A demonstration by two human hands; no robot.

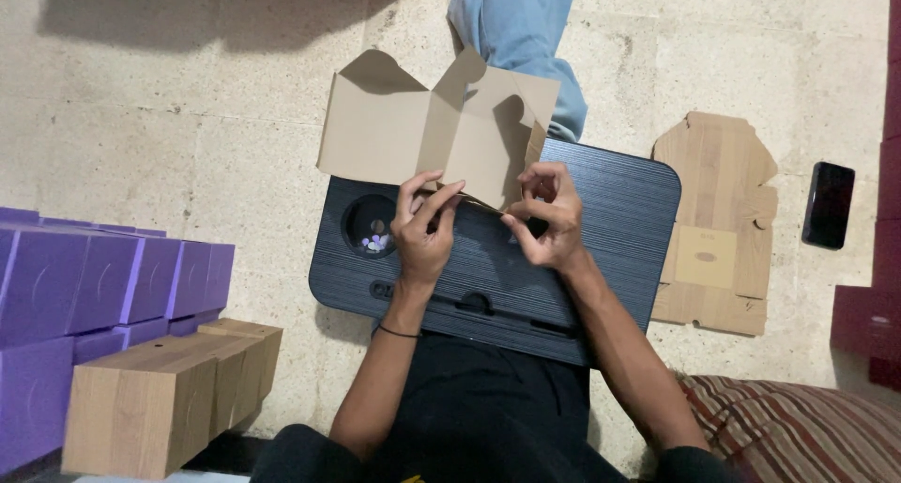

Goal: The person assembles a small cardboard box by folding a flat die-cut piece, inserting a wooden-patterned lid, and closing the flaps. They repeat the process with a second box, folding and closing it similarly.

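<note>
— From the head view, what might slip?

— The die-cut cardboard blank (436,131), centre-top of the frame, is only pinched at its lower edge by left hand (424,228) and right hand (547,218); I reckon it could crease wrongly.

— Its long axis?

— Left to right, flaps pointing toward the frame's top, above the dark lap desk (619,220).

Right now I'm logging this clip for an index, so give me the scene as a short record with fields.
Left hand: pinches lower edge of brown cardboard blank
Right hand: grips the blank's lower right corner
Work surface: dark lap desk
Left side: purple boxes, wood-print boxes
Right side: flat wood-print blank, black phone
Floor: pale tiles
</note>
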